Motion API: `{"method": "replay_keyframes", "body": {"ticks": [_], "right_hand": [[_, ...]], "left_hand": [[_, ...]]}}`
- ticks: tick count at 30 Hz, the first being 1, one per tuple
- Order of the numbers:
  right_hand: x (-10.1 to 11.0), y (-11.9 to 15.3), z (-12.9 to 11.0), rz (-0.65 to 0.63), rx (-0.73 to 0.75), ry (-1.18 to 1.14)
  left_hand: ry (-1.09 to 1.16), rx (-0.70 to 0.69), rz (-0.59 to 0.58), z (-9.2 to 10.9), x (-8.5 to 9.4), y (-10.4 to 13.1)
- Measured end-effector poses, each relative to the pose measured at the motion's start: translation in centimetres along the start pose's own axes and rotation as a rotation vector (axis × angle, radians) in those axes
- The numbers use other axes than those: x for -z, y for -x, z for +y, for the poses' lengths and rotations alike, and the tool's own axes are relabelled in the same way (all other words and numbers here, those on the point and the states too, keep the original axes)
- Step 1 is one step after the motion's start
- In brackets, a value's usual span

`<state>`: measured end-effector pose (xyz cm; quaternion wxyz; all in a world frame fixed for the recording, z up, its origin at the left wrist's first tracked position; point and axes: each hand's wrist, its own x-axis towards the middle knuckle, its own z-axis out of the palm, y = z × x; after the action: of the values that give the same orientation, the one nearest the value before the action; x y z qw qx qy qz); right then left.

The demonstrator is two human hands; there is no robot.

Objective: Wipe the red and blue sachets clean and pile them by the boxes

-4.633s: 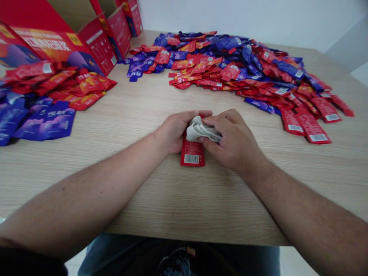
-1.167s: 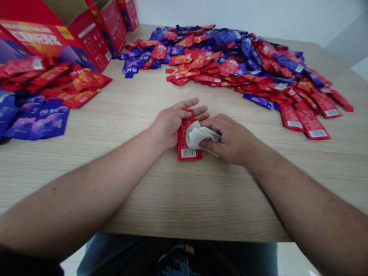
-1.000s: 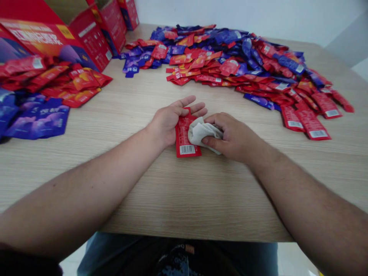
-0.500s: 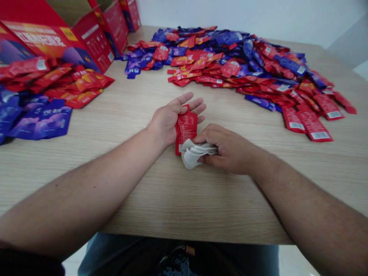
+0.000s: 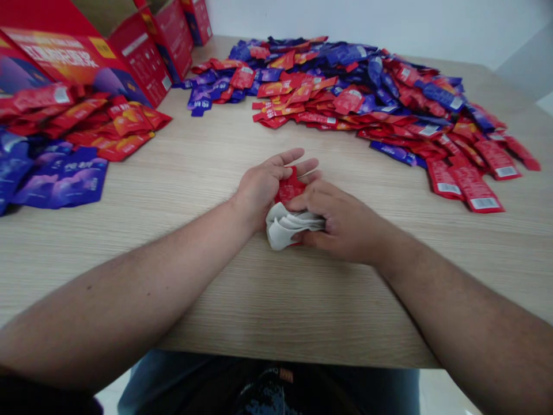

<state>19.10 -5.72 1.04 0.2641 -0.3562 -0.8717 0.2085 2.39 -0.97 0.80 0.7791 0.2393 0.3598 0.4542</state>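
My left hand (image 5: 263, 187) lies palm up above the table, its thumb over the top of a red pouch (image 5: 290, 184) that rests along the palm and fingers. Folded white cloth (image 5: 283, 227) is gripped in my right hand (image 5: 334, 222), between thumb and fingers. The cloth is against the lower part of the pouch and hides most of it. A bit of red edge shows beneath the cloth.
A wide heap of red and blue pouches (image 5: 319, 95) spreads across the back of the wooden table (image 5: 207, 300). At the left lie red pouches (image 5: 125, 124) and blue pouches (image 5: 64, 178), in front of red cardboard boxes (image 5: 142, 63) with open tops.
My left hand and the red pouch have shifted right and slightly toward me. The cloth in my right hand has moved a little left and now covers more of the pouch.
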Motion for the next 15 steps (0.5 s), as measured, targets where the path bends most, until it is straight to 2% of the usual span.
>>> {"method": "replay_keyframes", "body": {"ticks": [6,15], "right_hand": [[0.6,-0.2,1.3,0.222,-0.231,0.156],[0.8,-0.2,1.2,0.301,-0.478,-0.066]], "left_hand": [[-0.015,-0.067,0.075,0.3,-0.1,-0.1],[0.055,-0.113,0.016,1.3,-0.4,1.5]]}}
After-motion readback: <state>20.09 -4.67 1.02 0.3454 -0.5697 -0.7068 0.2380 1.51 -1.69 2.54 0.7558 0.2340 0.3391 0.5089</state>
